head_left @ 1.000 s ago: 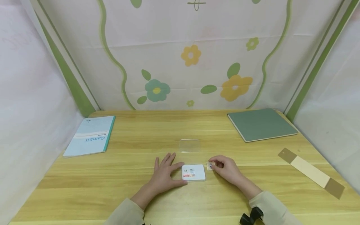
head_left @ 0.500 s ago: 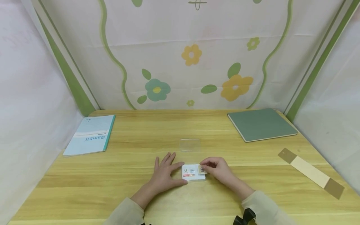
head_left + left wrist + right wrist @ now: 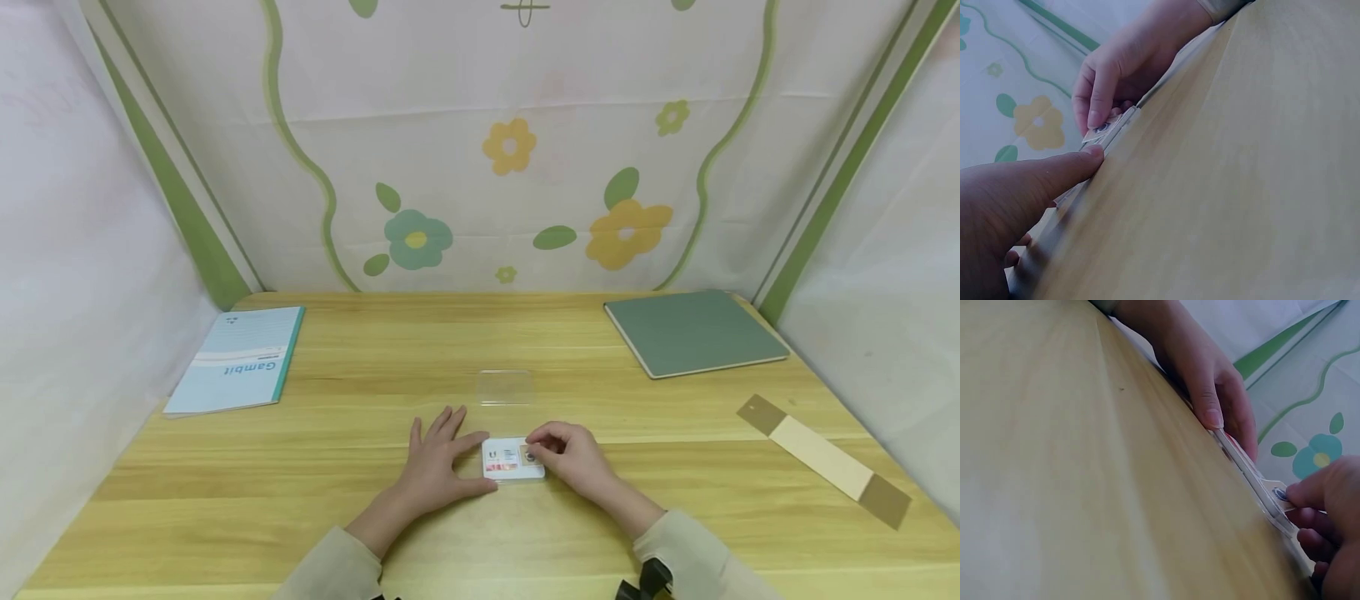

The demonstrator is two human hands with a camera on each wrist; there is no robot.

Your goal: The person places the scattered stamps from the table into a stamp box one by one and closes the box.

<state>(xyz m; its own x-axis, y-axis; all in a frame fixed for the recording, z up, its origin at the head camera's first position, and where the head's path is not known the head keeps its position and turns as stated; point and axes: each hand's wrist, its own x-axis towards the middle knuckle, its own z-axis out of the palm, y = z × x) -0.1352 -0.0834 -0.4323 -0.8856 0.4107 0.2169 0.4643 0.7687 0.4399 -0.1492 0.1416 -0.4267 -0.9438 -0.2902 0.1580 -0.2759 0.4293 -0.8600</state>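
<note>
A small square (image 3: 527,461) is pinched by the right hand (image 3: 573,454) between thumb and fingers, over the right end of the white card (image 3: 517,473); whether it lies flat there cannot be told. The left end of the card is touched at its far and near edges by the forefinger and thumb of the left hand (image 3: 442,467), whose fingers are spread and nearly straight. Print is seen on the card's left half. Just beyond it, a clear plate (image 3: 505,387) is laid flat on the table (image 3: 375,350). A pale blue notebook (image 3: 243,358) is placed at the far left, a green book (image 3: 693,333) at the far right, and a brown-ended strip (image 3: 823,458) is laid slantwise nearer on the right. The table is backed by a flowered curtain (image 3: 465,83).
</note>
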